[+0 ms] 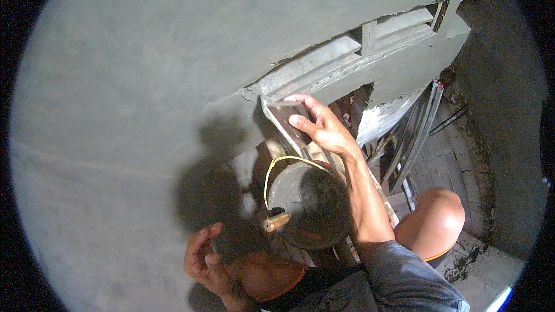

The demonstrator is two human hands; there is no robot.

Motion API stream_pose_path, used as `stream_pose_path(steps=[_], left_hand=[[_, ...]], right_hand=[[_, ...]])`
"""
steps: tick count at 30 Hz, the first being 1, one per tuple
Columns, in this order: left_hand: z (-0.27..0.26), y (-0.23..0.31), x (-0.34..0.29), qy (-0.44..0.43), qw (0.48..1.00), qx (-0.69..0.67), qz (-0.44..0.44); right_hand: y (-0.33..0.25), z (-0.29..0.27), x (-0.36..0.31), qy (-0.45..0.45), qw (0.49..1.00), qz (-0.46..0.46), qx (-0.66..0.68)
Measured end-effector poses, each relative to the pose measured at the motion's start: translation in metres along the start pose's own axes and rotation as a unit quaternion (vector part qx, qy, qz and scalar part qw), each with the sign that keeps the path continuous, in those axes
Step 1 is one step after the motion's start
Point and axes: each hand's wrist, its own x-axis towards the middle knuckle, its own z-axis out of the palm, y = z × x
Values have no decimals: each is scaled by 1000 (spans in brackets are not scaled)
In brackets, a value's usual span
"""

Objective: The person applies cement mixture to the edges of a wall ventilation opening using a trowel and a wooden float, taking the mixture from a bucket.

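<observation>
Plaster (110,115), grey and mostly smooth, covers the wall on the left, with a dark shadow thrown across it toward the middle. Low in front of this wall is the left hand (207,261), half open, its fingers loosely curled and nothing visible in its hold. The left knee (263,274) is just beside it.

Next comes a round black bucket (324,236), between the two arms. A yellow cord-like handle (270,174) arches over its upper left side. At the left rim a short wooden grip (277,222) points outward; whether it belongs to a tool lying inside, I cannot tell. The bucket's inside is pale grey on the left and dark with shade on the right, so how full it is cannot be made out.

Above the bucket, the right hand (321,124) is closed around a flat, dark brown block (291,122), thumb pressed on its face and fingers over the top edge. The block sits near a pale edge at the lower left end of a slatted frame (347,52) set in the wall.

Farther right, long metal bars (417,136) lean over a paved floor (457,162), with the right knee (433,219) below them.
</observation>
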Motion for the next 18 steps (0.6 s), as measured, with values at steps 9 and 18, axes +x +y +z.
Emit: stream_pose_path(steps=[9, 18], left_hand=[[-1, 3, 0, 3, 1000, 12, 1], [-6, -2, -2, -8, 1000, -2, 10]], right_hand=[[-16, -1, 13, -48, 999, -10, -20], [-18, 3, 19, -54, 998, -15, -3]])
